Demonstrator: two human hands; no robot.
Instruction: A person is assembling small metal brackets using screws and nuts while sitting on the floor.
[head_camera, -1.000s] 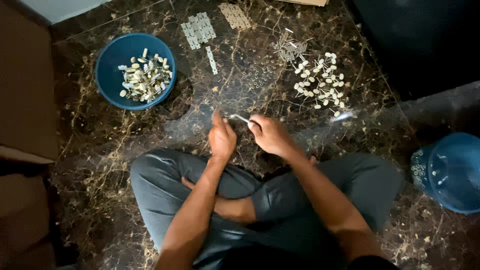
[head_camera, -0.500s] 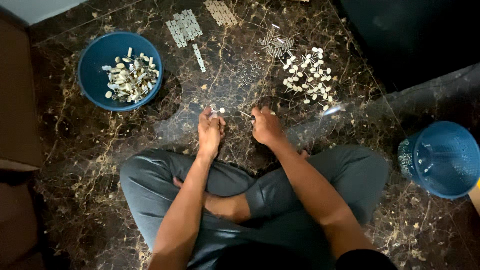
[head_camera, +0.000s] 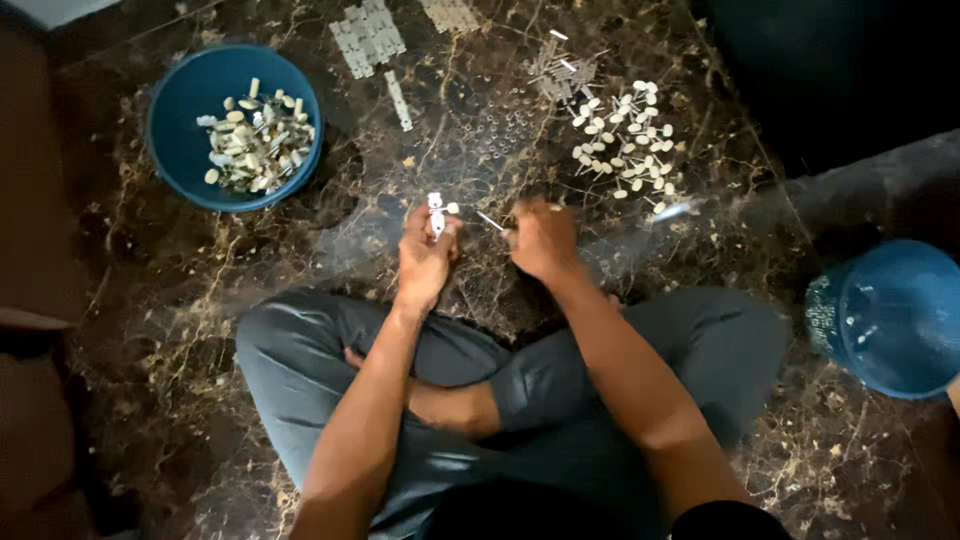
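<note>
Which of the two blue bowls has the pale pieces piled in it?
The blue bowl at upper left, beyond the left hand; the right-edge bowl looks nearly empty.

Blue bowl (head_camera: 180, 150) of pale pieces, blue bucket (head_camera: 895, 320) — both on dark marble floor (head_camera: 130, 290).

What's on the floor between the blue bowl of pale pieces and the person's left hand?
In the head view, nothing lies there: only bare dark marbled floor separates the blue bowl from the left hand, which holds a small white piece.
</note>
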